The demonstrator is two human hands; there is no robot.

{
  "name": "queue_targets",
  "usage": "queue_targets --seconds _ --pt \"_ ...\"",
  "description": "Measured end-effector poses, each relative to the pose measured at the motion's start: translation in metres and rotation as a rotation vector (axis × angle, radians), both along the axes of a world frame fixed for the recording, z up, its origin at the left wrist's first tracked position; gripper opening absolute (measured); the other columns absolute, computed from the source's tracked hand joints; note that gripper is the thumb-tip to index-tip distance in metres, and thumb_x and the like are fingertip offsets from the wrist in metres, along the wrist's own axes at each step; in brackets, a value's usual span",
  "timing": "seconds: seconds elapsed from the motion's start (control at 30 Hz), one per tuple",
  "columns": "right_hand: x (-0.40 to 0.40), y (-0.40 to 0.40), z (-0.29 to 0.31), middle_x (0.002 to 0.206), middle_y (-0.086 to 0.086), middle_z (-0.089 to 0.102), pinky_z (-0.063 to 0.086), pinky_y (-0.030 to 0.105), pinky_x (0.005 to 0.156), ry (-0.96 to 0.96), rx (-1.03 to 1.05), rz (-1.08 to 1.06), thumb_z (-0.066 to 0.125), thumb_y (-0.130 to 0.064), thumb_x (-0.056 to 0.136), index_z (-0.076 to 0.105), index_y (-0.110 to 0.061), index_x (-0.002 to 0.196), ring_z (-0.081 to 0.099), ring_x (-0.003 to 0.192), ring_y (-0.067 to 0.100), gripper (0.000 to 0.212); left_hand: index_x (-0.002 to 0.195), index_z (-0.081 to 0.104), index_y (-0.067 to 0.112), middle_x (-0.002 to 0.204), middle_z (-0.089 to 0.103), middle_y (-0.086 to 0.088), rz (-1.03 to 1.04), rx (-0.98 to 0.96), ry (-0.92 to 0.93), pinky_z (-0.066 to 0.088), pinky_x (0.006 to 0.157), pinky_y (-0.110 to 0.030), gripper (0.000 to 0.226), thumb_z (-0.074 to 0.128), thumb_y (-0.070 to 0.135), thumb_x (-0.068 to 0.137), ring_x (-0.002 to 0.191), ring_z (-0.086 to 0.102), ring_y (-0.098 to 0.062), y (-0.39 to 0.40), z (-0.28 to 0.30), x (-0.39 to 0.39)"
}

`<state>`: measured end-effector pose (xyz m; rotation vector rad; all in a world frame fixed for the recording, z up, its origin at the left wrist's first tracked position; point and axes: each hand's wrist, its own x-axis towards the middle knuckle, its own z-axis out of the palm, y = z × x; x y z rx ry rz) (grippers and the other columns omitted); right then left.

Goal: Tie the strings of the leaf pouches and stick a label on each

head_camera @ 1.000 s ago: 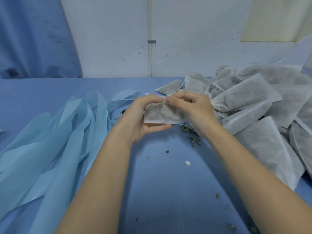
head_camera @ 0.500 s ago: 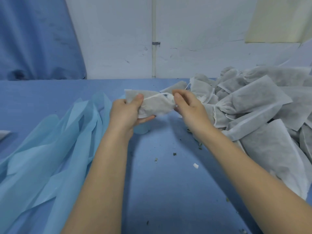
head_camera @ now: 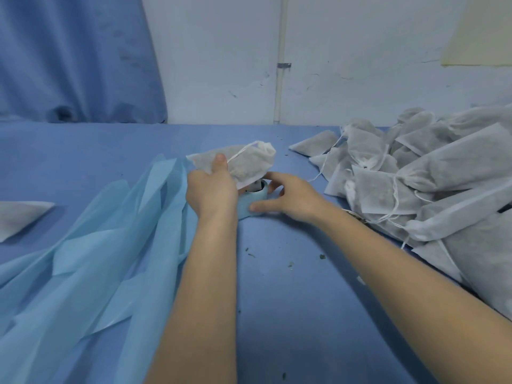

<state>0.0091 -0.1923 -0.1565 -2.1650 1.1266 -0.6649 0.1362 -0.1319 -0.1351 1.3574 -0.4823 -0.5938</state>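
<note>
My left hand (head_camera: 212,189) holds a white mesh leaf pouch (head_camera: 243,162) above the table, thumb on top; its mouth is gathered and a white string runs across it. Just below it sits a light blue label roll (head_camera: 253,202). My right hand (head_camera: 288,196) grips that roll, thumb on its near side and fingers over its far edge. Part of the roll is hidden behind the pouch and my left hand.
A big heap of leaf pouches (head_camera: 421,173) with loose strings fills the right side of the blue table (head_camera: 277,300). Long light blue backing strips (head_camera: 91,259) trail across the left. One flat pouch (head_camera: 19,218) lies at the far left. Leaf crumbs dot the middle.
My right hand has let go of the pouch's string and dropped onto the label roll. My left hand now holds the pouch alone, shifted left and farther away.
</note>
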Motion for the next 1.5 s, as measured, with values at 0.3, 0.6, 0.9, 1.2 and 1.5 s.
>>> queue_targets --seconds 0.3,0.6,0.9,1.2,1.5 --pt "0.012 0.005 -0.013 0.100 -0.009 0.057 0.043 0.017 0.065 -0.067 0.009 -0.118 0.079 -0.031 0.070 0.041 -0.018 0.115 0.055 0.087 0.007 0.060 0.126 0.053 0.001 0.124 0.060 -0.017 -0.026 -0.009 0.025 0.047 0.097 -0.045 0.047 0.058 0.031 0.091 0.114 0.058 -0.033 -0.001 -0.001 0.001" --pt "0.010 0.018 -0.013 0.115 -0.007 0.057 0.045 0.016 0.081 -0.144 0.012 -0.084 0.089 -0.044 0.058 0.045 -0.018 0.129 0.056 0.100 0.005 0.087 0.117 0.056 0.000 0.118 0.061 -0.017 -0.068 0.091 -0.098 0.049 0.094 -0.045 0.043 0.056 0.035 0.092 0.111 0.058 -0.035 0.001 -0.005 -0.004" --pt "-0.013 0.031 -0.021 0.081 -0.017 0.060 0.042 0.000 0.071 -0.292 0.043 -0.157 0.086 -0.018 0.069 0.061 -0.025 0.098 0.059 0.069 -0.006 0.039 0.119 0.052 0.000 0.124 0.056 -0.017 -0.031 0.161 -0.230 0.047 0.095 -0.041 0.046 0.052 0.038 0.093 0.114 0.055 -0.033 0.002 -0.004 -0.010" --pt "-0.003 0.032 -0.021 0.078 -0.004 0.064 0.035 0.012 0.068 -0.266 -0.097 -0.309 0.078 -0.021 0.077 0.073 -0.010 0.093 0.061 0.083 0.011 0.021 0.118 0.047 -0.001 0.124 0.055 -0.019 -0.007 0.275 -0.468 0.037 0.089 -0.034 0.045 0.042 0.039 0.098 0.116 0.050 -0.033 0.008 -0.001 -0.016" --pt "-0.003 0.036 -0.021 0.059 -0.016 0.053 0.033 0.019 0.063 -0.186 -0.166 -0.367 0.078 -0.029 0.078 0.060 -0.022 0.066 0.055 0.071 0.012 0.023 0.121 0.047 -0.001 0.127 0.054 -0.018 -0.017 0.254 -0.438 0.040 0.095 -0.036 0.047 0.044 0.039 0.097 0.117 0.050 -0.033 0.008 -0.002 -0.015"
